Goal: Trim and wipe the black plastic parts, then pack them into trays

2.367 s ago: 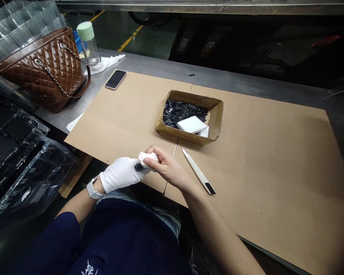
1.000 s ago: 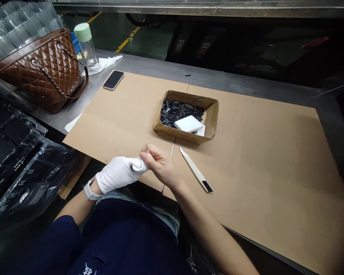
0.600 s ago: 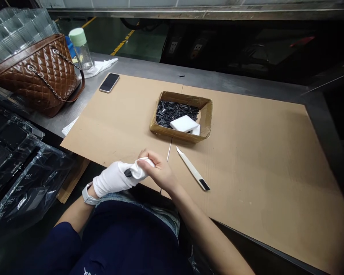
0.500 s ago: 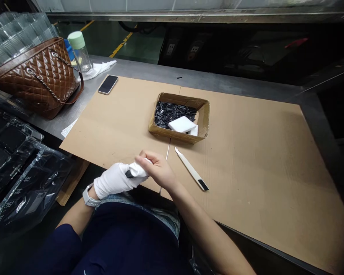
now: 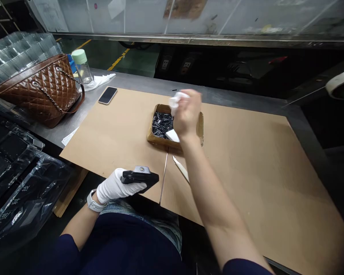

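Note:
My left hand (image 5: 113, 186), in a white glove, is shut on a black rectangular device (image 5: 139, 176) with a small metal-ringed part on top. My right hand (image 5: 187, 114) is bare and raised over the cardboard tray, pinching a white cloth (image 5: 176, 101). The tray's near rim (image 5: 157, 140) holds a heap of small black parts (image 5: 162, 124) and a white foam block (image 5: 172, 135), both partly hidden behind my right hand. A white utility knife (image 5: 181, 169) lies on the brown cardboard sheet (image 5: 114, 133), and my right forearm covers its handle end.
A quilted brown handbag (image 5: 38, 89), a green-capped bottle (image 5: 82, 68) and a smartphone (image 5: 107, 95) stand at the far left of the steel bench (image 5: 149, 82). Stacked clear trays (image 5: 20, 47) rise behind them. Black plastic-wrapped trays (image 5: 14, 179) lie low on my left.
My right hand has left the device and risen over the tray, taking the white cloth with it. The black device now shows uncovered in my left hand. The view has tilted upward.

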{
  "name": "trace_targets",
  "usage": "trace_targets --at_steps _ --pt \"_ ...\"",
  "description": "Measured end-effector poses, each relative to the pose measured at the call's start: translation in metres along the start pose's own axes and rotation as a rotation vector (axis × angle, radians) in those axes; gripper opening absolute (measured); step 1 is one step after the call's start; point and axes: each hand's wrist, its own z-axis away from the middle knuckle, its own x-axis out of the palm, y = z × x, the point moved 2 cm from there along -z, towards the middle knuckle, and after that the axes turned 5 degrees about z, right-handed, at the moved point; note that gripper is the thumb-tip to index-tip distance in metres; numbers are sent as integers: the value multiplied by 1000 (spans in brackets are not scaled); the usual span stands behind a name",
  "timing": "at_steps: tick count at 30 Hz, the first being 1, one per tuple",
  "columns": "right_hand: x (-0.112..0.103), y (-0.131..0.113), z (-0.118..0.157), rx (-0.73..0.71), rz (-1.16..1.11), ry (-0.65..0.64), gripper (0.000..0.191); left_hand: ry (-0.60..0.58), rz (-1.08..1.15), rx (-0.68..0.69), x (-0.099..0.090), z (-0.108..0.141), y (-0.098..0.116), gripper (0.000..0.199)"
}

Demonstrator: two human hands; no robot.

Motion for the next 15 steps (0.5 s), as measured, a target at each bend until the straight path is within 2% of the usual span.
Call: trace_targets --at_steps 3,5,8,10,13,15 --pt "-1 35 -24 71 233 -77 56 46 132 -36 -4 -1 -1 34" --pt "-3 58 -19 115 363 -183 62 75 165 -48 -7 -2 -4 35" --pt "-4 85 2 165 527 -393 70 101 211 -57 -10 -5 -11 39" --pt "-5 91 13 134 592 -385 70 129 230 -70 -9 -7 -13 40" --pt "-4 83 18 15 628 -255 73 177 261 -89 -7 -10 -14 41" --pt "0 75 15 33 607 -303 74 216 299 -100 -5 -11 -15 46"
